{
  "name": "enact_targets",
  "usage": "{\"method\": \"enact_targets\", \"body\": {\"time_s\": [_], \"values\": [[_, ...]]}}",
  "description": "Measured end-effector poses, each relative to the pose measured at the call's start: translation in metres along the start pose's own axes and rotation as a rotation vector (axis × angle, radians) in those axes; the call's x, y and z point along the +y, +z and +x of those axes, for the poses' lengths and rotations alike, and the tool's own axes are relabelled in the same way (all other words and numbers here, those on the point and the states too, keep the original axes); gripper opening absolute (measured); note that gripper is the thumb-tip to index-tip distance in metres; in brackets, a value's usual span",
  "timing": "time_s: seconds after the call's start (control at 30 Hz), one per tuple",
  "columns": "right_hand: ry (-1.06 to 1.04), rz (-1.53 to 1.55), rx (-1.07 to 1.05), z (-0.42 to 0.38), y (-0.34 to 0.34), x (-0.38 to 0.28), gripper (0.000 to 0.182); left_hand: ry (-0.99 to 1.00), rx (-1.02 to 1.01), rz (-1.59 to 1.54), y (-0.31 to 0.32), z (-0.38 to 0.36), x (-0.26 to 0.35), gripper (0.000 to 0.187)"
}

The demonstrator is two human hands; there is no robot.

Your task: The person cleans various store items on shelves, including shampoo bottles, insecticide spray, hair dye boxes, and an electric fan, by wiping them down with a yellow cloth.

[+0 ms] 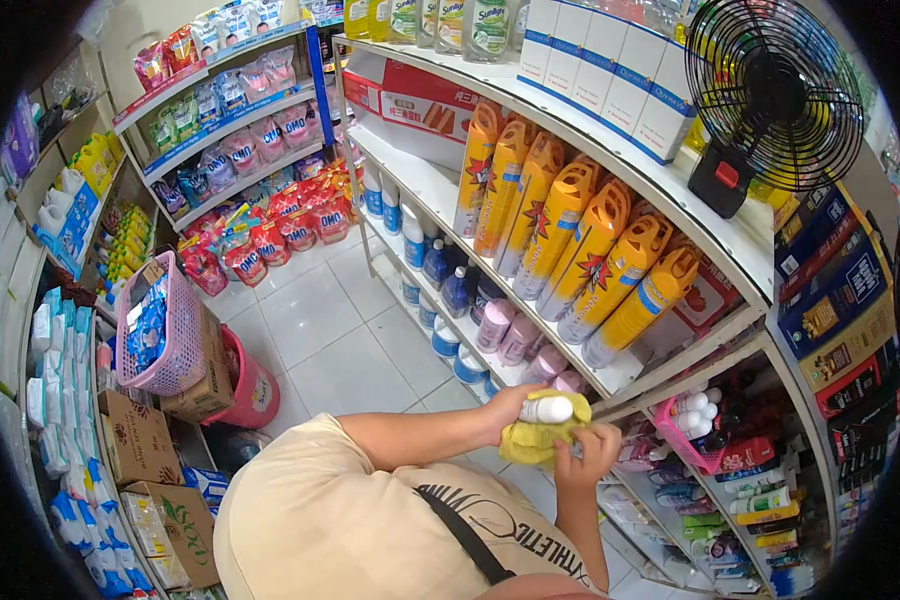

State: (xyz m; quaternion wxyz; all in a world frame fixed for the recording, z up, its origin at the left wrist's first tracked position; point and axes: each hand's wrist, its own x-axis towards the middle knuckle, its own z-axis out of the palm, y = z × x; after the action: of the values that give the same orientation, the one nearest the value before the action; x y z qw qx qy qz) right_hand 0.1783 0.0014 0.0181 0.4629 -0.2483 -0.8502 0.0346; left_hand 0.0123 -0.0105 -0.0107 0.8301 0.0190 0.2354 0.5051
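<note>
Clasping a white container (548, 409), left hand (510, 412); pinching yellow cloth (528, 444), right hand (592, 453).

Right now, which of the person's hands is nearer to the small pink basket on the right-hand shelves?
Right. The right hand is left of the small pink basket; the left hand is farther left, across the yellow cloth.

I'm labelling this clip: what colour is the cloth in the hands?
The cloth is yellow, seen best in the head view.
</note>
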Motion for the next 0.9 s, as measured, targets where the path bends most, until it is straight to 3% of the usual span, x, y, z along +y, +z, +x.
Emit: {"method": "enact_targets", "body": {"time_s": [0.13, 0.23, 0.33, 0.43, 0.53, 0.63, 0.73, 0.83, 0.9], "values": [[0.493, 0.189, -0.154, 0.005, 0.011, -0.005, 0.037, 0.091, -0.007, 0.054, 0.009, -0.005, -0.004, 0.033], [0.474, 0.197, -0.210, -0.007, 0.013, 0.003, 0.040, 0.211, 0.072, 0.258, 0.003, -0.002, -0.009, 0.034], [0.677, 0.195, -0.440, -0.001, 0.002, -0.001, 0.043, 0.325, 0.157, 0.492, -0.017, 0.010, -0.009, 0.036], [0.686, 0.192, -0.436, -0.002, 0.008, 0.001, 0.046, 0.498, 0.186, 0.900, -0.027, 0.015, -0.012, 0.037], [0.506, 0.141, -0.387, -0.010, 0.014, 0.003, 0.045, 0.492, 0.354, 1.352, -0.027, 0.006, -0.006, 0.036], [0.482, 0.102, -0.556, -0.008, 0.017, -0.004, 0.042, 0.550, 0.382, 1.402, -0.036, 0.007, -0.011, 0.039], [0.521, 0.220, -0.511, -0.007, 0.018, -0.007, 0.040, 0.487, 0.264, 1.040, -0.058, 0.023, -0.015, 0.039], [0.305, 0.136, -0.522, -0.001, 0.017, -0.006, 0.038, 0.408, 0.289, 0.903, -0.053, 0.020, -0.018, 0.040], [0.327, 0.090, -0.512, -0.002, 0.018, -0.005, 0.038, 0.330, 0.310, 0.851, -0.051, 0.020, -0.018, 0.040]]}}
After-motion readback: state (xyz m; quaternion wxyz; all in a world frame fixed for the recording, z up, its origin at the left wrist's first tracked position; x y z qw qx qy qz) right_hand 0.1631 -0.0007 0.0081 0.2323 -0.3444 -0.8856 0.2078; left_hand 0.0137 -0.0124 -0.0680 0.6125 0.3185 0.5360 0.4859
